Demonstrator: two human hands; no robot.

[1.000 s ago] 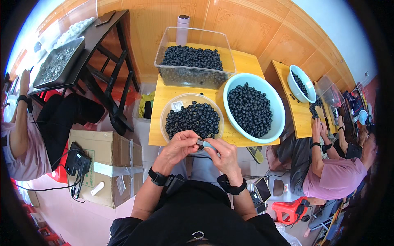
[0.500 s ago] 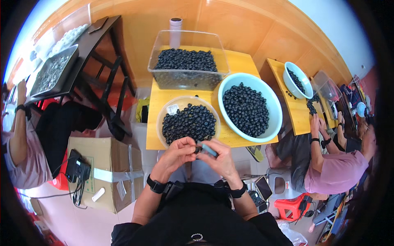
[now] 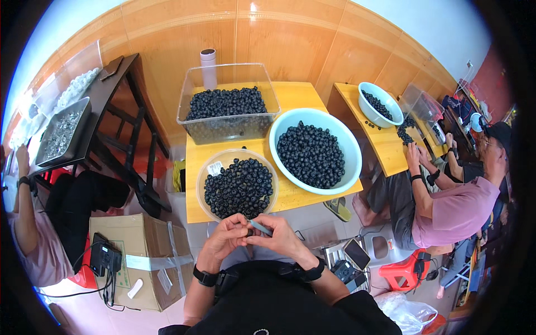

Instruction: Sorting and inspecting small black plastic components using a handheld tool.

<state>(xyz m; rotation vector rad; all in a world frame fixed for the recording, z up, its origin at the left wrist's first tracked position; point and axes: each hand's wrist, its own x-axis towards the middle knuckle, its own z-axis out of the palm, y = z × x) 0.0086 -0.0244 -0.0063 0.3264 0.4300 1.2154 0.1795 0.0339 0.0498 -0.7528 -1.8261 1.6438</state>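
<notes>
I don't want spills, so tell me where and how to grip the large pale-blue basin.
Probably by the rim of the large pale-blue basin, coming from the right and near sides: it stands upright, bare wall shows there above the black pieces, and the clear round tub crowds its left.

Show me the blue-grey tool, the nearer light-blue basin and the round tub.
Blue-grey tool [image 3: 260,227]: head view, its visible middle.
Light-blue basin [image 3: 352,153]: head view, bare inner wall, right side.
Round tub [image 3: 226,156]: head view, bare inside, far edge.
</notes>
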